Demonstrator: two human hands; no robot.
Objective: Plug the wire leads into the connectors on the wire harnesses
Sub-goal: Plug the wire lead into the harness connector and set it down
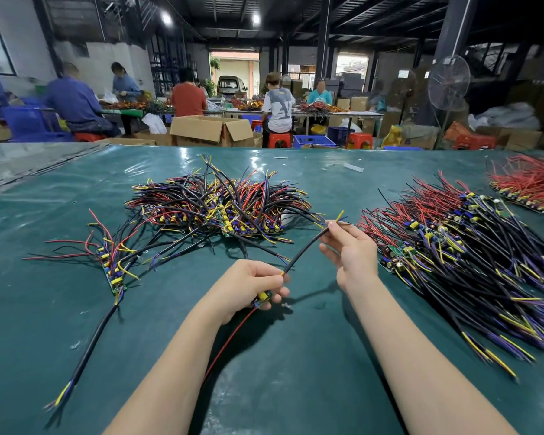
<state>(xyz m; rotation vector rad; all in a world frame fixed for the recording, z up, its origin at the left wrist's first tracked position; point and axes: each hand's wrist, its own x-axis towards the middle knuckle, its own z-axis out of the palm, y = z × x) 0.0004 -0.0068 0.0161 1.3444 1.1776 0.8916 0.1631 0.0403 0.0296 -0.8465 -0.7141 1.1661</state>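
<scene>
My left hand (252, 285) grips a small green circuit board (262, 298) with yellow and blue parts, just above the green table. A red wire (230, 337) hangs from the board toward me. A black cable (305, 248) runs from the board up and right to my right hand (352, 249), which pinches it near its far end. Short yellow and blue leads (339, 216) stick out beyond those fingertips.
A tangled heap of wired boards (217, 202) lies in the middle of the green table (296, 356). A larger stack of boards (459, 252) fills the right side, with a red-wired batch (528, 183) behind it. A few boards (113, 265) lie at left. People work at far tables.
</scene>
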